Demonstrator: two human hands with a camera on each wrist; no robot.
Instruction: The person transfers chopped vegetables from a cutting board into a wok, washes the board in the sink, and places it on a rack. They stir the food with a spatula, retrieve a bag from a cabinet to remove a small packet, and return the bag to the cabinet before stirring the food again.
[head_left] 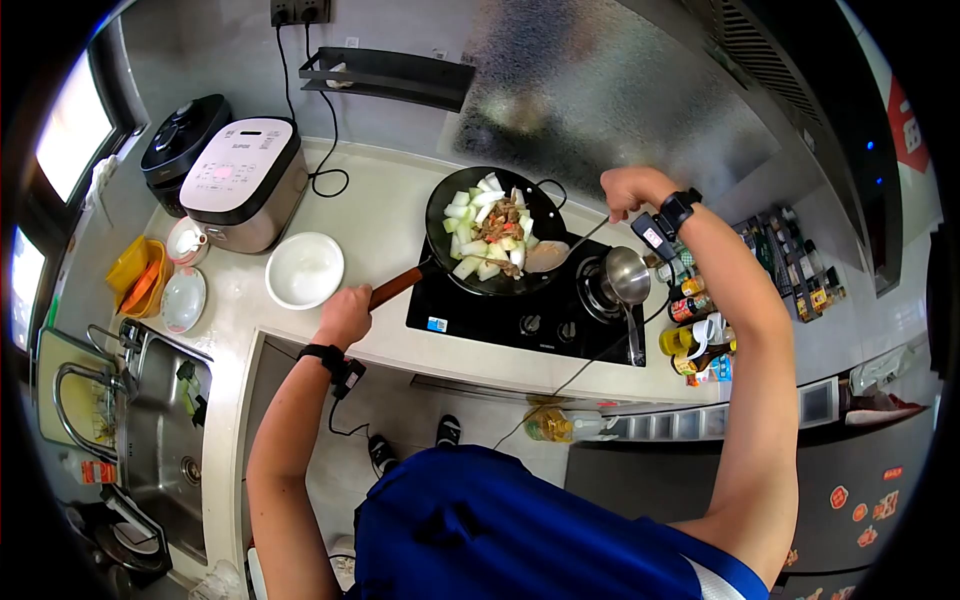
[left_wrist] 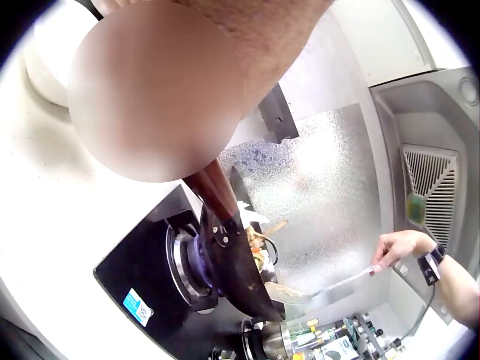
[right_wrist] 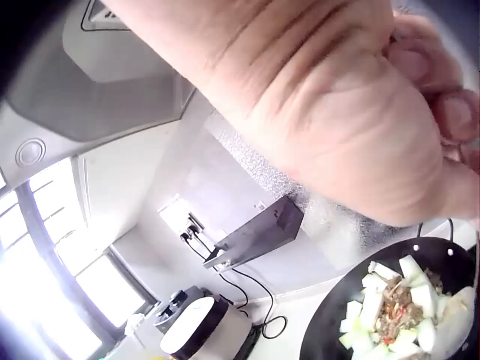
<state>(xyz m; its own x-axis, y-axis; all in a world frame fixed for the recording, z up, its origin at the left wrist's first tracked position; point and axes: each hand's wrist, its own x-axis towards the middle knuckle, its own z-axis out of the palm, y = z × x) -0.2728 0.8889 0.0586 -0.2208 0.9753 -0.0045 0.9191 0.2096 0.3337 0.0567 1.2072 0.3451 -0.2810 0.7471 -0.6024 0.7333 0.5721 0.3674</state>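
Observation:
My left hand (head_left: 346,318) grips the brown wooden handle (head_left: 396,288) of a black wok (head_left: 436,226) over the far-left burner. White-green vegetable chunks (head_left: 467,262) fill the wok, with browned meat pieces (head_left: 497,222) and red bits in the middle. In the right hand (head_left: 634,190) is the thin grey handle of a spatula (head_left: 546,257), whose broad blade lies at the wok's right side against the food. The left wrist view has the left hand blurred over, with the wok (left_wrist: 240,270) seen side-on beside its burner ring (left_wrist: 180,259).
A metal ladle (head_left: 627,276) lies on the right burner of the black hob (head_left: 470,325). Left on the counter stand a white bowl (head_left: 305,271), a rice cooker (head_left: 243,185) and a small dish (head_left: 183,300). Several sauce bottles (head_left: 690,308) line the right side. A range hood overhangs there.

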